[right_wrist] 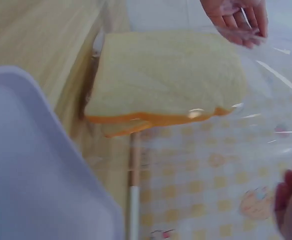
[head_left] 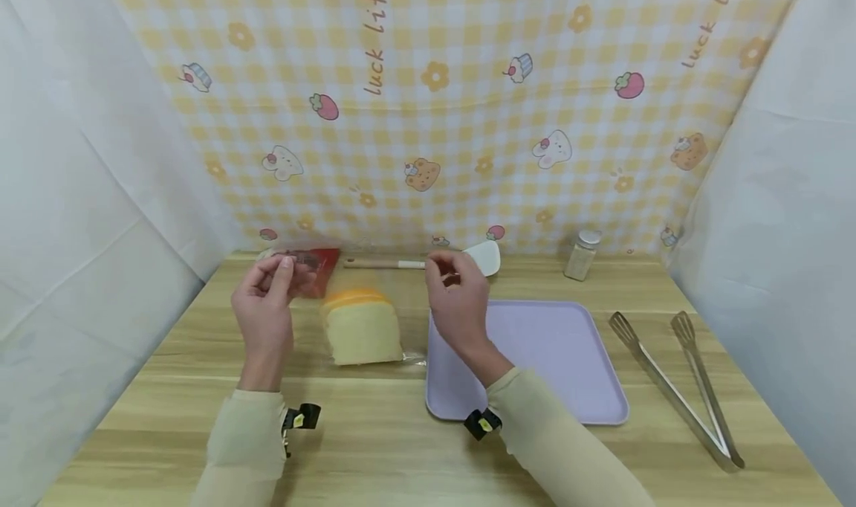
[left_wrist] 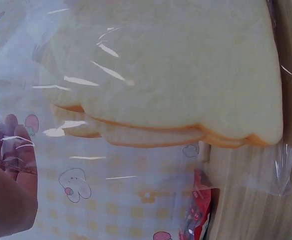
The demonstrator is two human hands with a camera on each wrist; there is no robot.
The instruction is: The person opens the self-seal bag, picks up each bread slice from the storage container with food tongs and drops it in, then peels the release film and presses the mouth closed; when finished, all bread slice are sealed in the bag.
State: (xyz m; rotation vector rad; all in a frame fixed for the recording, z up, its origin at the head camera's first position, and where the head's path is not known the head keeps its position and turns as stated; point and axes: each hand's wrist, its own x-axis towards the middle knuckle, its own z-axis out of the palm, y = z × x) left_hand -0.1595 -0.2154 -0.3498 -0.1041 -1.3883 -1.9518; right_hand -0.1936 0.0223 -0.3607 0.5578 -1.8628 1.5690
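Sliced bread (head_left: 364, 332) stands inside a clear plastic bag (left_wrist: 280, 180) in front of me, its slices leaning together with orange-brown crusts. My left hand (head_left: 266, 321) pinches the bag's upper film on the left, thumb against fingers. On the other side, my right hand (head_left: 460, 299) pinches the film with curled fingers, above the corner of a lilac tray (head_left: 548, 366). Between the two hands the film is spread wide and hard to see. The right wrist view shows the left hand (right_wrist: 238, 20) beyond the bread, partly behind the film.
A red packet (head_left: 325, 269) lies behind my left hand. At the back is a spatula (head_left: 484, 258) with a white head and wooden handle. A capped seasoning jar (head_left: 582, 256) stands at the back right. Metal tongs (head_left: 682, 403) lie spread right of the tray.
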